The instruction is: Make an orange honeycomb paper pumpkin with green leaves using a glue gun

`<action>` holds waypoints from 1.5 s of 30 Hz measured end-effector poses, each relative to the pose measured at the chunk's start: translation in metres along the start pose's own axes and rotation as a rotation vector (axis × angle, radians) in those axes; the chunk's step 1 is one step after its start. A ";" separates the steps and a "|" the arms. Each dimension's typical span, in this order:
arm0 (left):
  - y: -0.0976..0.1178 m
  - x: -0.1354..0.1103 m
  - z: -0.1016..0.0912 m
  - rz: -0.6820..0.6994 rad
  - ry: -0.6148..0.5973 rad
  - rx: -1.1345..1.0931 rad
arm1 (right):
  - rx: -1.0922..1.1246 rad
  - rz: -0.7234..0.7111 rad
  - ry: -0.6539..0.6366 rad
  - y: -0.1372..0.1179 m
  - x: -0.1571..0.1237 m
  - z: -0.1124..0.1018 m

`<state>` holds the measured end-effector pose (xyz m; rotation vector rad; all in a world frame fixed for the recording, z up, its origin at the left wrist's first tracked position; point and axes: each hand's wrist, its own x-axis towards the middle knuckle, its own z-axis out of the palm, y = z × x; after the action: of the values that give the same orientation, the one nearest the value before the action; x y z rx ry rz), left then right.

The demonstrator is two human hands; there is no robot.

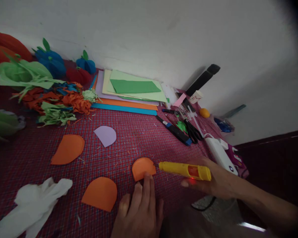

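My right hand [213, 181] is closed round a yellow glue gun [186, 170] with a red glowing light; its nozzle points left at a small folded orange paper piece [142, 168]. My left hand [139, 211] lies on the red checked cloth [129, 132], fingers stretched out, with fingertips pressing the near edge of that orange piece. A larger orange half-round cut-out [100, 193] lies just left of my left hand.
Another orange cut-out [68, 148] and a lilac one [105, 135] lie farther back. White crumpled tissue [37, 205] is at front left. Paper scraps, paper pumpkins, stacked coloured sheets [131, 89], markers, black scissors [192, 130] and a white device [220, 153] line the wall side.
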<state>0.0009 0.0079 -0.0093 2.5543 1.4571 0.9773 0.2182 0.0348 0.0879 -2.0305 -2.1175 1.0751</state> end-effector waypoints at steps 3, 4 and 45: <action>0.000 -0.001 0.001 0.006 -0.003 -0.003 | 0.018 0.065 -0.068 -0.001 0.003 -0.001; 0.000 -0.002 0.002 0.005 -0.006 -0.004 | 0.028 0.081 -0.084 0.000 0.004 -0.001; 0.001 0.001 0.002 -0.022 0.011 0.010 | -0.036 0.084 -0.140 -0.018 0.015 -0.010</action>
<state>0.0031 0.0081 -0.0100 2.5382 1.4932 0.9846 0.2043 0.0541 0.0976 -2.1380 -2.1470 1.2343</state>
